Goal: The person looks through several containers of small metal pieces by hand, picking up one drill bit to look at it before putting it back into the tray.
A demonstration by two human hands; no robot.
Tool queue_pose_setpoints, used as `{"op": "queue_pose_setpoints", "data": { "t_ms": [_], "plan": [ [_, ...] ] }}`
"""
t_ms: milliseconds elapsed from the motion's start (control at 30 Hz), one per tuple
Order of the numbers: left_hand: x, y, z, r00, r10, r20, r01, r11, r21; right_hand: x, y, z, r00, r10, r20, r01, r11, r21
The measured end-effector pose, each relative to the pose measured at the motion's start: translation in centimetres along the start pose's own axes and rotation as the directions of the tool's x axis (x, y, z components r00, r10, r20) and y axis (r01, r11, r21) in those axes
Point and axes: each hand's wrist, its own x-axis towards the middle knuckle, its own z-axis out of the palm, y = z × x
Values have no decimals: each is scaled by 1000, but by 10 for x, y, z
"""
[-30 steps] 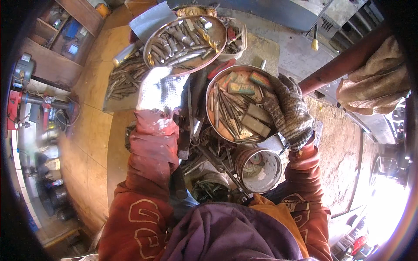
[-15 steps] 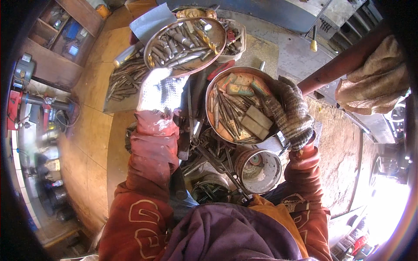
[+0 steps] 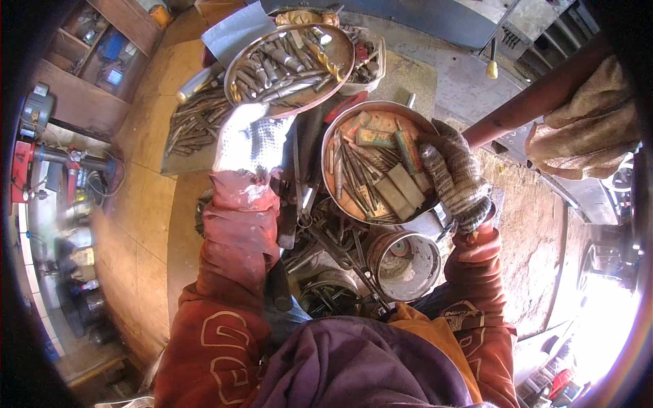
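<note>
As I watch from afar, my left hand (image 3: 252,139) clasps the pan of drill bits (image 3: 341,51) just beyond it, my right hand (image 3: 460,175) the pan of boxes (image 3: 383,121) at its left, so I judge this step as holding, and the next move calls for both level.

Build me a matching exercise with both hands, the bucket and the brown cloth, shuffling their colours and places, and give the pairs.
Column one
1. Left hand
2. Right hand
3. Bucket
4. Brown cloth

Column two
A. Just below the right-hand round pan in the picture
B. In a brown-and-grey knit glove
C. Near the picture's right edge, beside a reddish pipe
D. In a bright white glove

Pairs: 1-D, 2-B, 3-A, 4-C
</note>
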Motion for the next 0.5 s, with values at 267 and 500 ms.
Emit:
{"op": "queue_pose_setpoints", "data": {
  "t_ms": [267, 500],
  "plan": [
    [0, -1, 2, 999, 35, 26, -36, 999, 11, -9, -5, -8, 988, 102, 114, -119, 979, 163],
    [0, -2, 2, 999, 22, 26, -22, 1000, -18, -9, -7, -7, 987, 108, 115, -125, 980, 152]
  ]
}}
